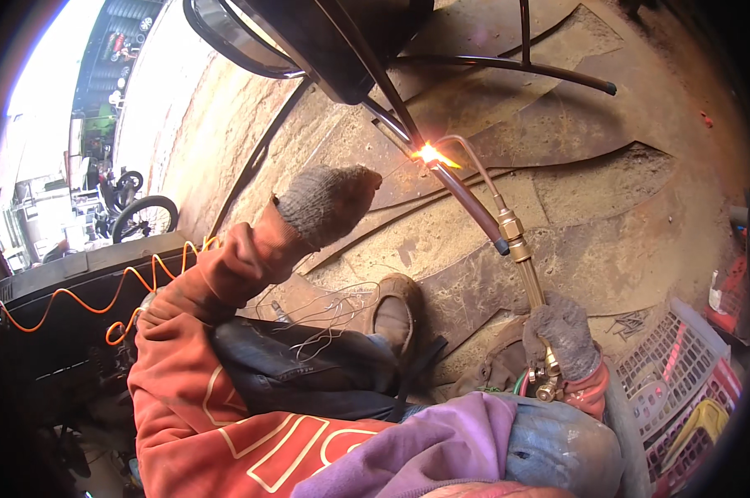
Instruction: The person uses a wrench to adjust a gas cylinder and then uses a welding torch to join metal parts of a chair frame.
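Note:
My right hand (564, 336), in a grey knit glove, is closed round the brass handle of a gas welding torch (514, 236). The torch's bent copper tip reaches up to a bright orange flame (430, 154) on a dark tubular metal frame (474, 203). My left hand (329, 199), also gloved, is closed left of the flame, its fingertips pinching a thin metal wire (396, 173) that points at the glowing spot. Loose loops of thin wire (329, 314) hang over my leg below that hand. Glare hides the joint itself.
A dark chair-like seat (329, 50) with tubular legs (508, 66) stands ahead. Rusty metal sheets (549, 133) cover the sandy floor. A plastic crate (669, 365) stands at my right, an orange coiled hose (101, 309) lies at my left, and a motorcycle wheel (145, 217) shows beyond.

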Available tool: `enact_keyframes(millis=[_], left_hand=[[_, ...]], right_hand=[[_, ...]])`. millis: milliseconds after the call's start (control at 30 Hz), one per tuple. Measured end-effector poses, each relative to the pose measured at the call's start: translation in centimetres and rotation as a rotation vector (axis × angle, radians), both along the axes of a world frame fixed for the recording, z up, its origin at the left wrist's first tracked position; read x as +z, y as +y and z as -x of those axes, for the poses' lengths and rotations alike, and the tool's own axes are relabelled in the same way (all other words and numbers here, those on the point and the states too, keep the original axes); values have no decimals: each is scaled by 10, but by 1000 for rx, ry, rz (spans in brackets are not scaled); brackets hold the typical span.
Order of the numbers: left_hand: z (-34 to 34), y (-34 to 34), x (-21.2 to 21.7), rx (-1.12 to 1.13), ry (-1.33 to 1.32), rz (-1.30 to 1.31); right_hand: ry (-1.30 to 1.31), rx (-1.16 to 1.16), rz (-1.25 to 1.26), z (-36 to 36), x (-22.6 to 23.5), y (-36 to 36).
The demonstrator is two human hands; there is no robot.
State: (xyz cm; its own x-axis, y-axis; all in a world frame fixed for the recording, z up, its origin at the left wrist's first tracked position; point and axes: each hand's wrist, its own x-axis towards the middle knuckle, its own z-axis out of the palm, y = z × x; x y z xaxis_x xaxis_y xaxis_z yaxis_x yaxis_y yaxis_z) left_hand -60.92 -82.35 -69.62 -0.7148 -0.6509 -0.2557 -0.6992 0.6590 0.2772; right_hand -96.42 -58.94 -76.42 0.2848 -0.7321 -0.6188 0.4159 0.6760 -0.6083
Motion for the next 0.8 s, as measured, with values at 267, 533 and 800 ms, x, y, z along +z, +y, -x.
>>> enact_keyframes(millis=[267, 533, 800], left_hand=[[5, 0, 4, 69, 11, -46], [10, 1, 7, 138, -22, -65], [14, 0, 12, 159, -71, -99]], right_hand=[[-4, -26, 28, -3, -6, 3], [21, 39, -18, 3, 0, 1], [46, 41, 5, 4, -3, 3]])
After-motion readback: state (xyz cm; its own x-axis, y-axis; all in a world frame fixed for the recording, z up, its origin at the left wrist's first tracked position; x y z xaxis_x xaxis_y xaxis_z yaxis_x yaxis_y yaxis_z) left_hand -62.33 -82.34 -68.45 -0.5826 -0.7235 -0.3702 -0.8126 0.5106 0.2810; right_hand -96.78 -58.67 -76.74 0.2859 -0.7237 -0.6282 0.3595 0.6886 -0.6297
